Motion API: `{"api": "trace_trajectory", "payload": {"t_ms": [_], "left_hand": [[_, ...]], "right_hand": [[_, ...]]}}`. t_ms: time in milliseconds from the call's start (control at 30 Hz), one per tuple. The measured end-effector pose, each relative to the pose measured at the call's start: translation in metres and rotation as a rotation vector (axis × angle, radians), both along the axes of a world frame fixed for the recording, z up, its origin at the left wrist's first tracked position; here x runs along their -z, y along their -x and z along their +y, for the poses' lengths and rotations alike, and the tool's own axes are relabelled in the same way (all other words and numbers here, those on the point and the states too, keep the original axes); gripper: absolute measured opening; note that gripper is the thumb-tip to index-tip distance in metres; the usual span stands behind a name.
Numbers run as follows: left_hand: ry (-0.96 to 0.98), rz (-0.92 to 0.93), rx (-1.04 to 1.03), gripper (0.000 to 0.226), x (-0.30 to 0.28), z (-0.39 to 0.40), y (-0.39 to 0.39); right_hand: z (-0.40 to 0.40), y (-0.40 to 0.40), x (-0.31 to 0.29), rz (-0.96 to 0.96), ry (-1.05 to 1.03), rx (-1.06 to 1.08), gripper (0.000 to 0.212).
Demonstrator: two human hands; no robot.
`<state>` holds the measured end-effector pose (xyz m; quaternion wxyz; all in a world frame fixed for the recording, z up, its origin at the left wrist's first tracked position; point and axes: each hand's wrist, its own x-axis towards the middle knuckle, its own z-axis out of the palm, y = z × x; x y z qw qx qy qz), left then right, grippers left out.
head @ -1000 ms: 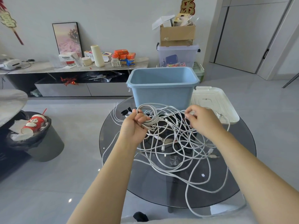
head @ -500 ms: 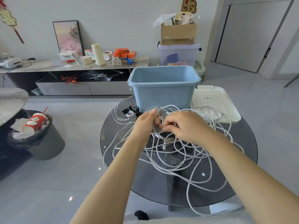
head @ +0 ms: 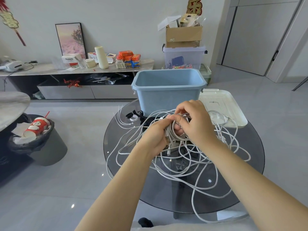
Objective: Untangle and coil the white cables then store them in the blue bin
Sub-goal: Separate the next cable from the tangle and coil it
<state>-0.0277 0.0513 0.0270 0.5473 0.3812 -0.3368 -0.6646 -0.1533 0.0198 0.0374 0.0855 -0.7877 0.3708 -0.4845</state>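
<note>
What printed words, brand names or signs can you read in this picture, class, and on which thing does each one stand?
"Panasonic": on the white box on the long shelf.
A gold Chinese character on the red wall ornament above the cardboard box: cut off by the frame's edge, not readable for certain.
Orange packets on the shelf: print too small to read.
Red paper cup in the waste bin: a cartoon face only, no readable words.

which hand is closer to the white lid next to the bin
Right. The right hand works at the cable coil just left of the white lid, almost at its edge. The left hand grips the coil farther left, away from the lid.
</note>
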Motion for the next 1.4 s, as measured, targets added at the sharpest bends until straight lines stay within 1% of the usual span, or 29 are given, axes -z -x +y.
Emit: {"api": "trace_trajectory", "payload": {"t_ms": [67,167,267,300,400,433,467,533,567,633,700,767,800,867,900,967,1000,1033,1133,1233,1267,1300,1400], "left_hand": [[-0.045,0.092,-0.040,0.031,-0.003,0.001,0.003],[-0.072,0.185,-0.060,0.029,-0.007,0.002,0.006],[-0.076,0.274,-0.078,0.027,-0.009,0.001,0.001],[-0.079,0.271,-0.079,0.025,-0.010,0.001,-0.001],[-0.095,0.227,-0.034,0.020,-0.012,0.002,-0.008],[-0.104,0.184,-0.006,0.022,-0.013,0.004,-0.010],[-0.106,0.129,0.024,0.026,-0.014,0.006,-0.011],[-0.083,-0.031,0.058,0.029,-0.014,0.007,-0.010],[-0.061,-0.116,0.060,0.028,-0.013,0.006,-0.009],[-0.022,-0.232,0.052,0.023,-0.011,0.005,-0.008],[0.008,-0.290,0.054,0.021,-0.009,0.005,-0.008],[0.024,-0.418,0.039,0.024,-0.004,0.003,-0.010],[0.026,-0.530,0.017,0.029,-0.004,0.004,-0.010],[0.034,-0.701,-0.026,0.034,-0.002,0.004,-0.005],[0.035,-0.743,-0.059,0.029,0.001,0.003,-0.003],[0.033,-0.813,-0.166,0.010,0.001,0.003,0.002],[0.027,-0.836,-0.218,0.006,0.001,0.001,0.001],[0.031,-0.814,-0.250,0.009,0.003,0.000,0.000],[-0.013,-0.610,-0.314,0.015,0.002,0.000,0.003],[-0.086,-0.298,-0.448,0.022,0.000,0.000,0.007],[-0.101,-0.223,-0.483,0.027,-0.002,0.001,0.008],[-0.118,-0.182,-0.513,0.031,-0.002,0.000,0.007],[-0.151,-0.193,-0.551,0.039,-0.002,0.001,0.007]], "right_hand": [[0.003,-0.006,0.003,-0.067,0.003,0.026,0.016],[0.005,-0.012,0.006,-0.183,-0.103,0.018,0.013],[0.004,-0.015,0.007,-0.197,-0.224,0.004,0.017],[0.004,-0.014,0.007,-0.190,-0.300,-0.045,0.021],[0.004,-0.004,0.002,-0.111,-0.707,-0.214,0.034],[0.003,-0.001,0.002,-0.058,-0.774,-0.226,0.035],[0.003,0.000,0.002,-0.025,-0.797,-0.224,0.037],[0.001,0.000,0.002,-0.029,-0.799,-0.212,0.045],[0.002,-0.001,0.001,-0.037,-0.795,-0.202,0.045],[0.001,-0.002,0.001,0.002,-0.740,-0.129,0.036],[0.000,-0.003,0.002,0.055,-0.624,-0.024,0.026],[-0.002,-0.006,0.004,0.003,-0.516,0.057,0.023],[-0.001,-0.008,0.005,-0.041,-0.477,0.093,0.024],[0.000,-0.012,0.009,-0.121,-0.457,0.138,0.027],[0.000,-0.015,0.010,-0.154,-0.477,0.136,0.028],[0.000,-0.018,0.012,-0.181,-0.551,0.091,0.029],[0.001,-0.019,0.013,-0.190,-0.602,0.050,0.029],[0.000,-0.020,0.014,-0.214,-0.651,0.018,0.028],[0.000,-0.023,0.015,-0.317,-0.740,-0.009,0.027],[0.003,-0.031,0.019,-0.338,-0.756,-0.012,0.028],[0.005,-0.033,0.019,-0.334,-0.748,-0.007,0.028],[0.006,-0.036,0.020,-0.318,-0.725,0.002,0.029],[0.008,-0.040,0.020,-0.238,-0.619,0.071,0.031]]}}
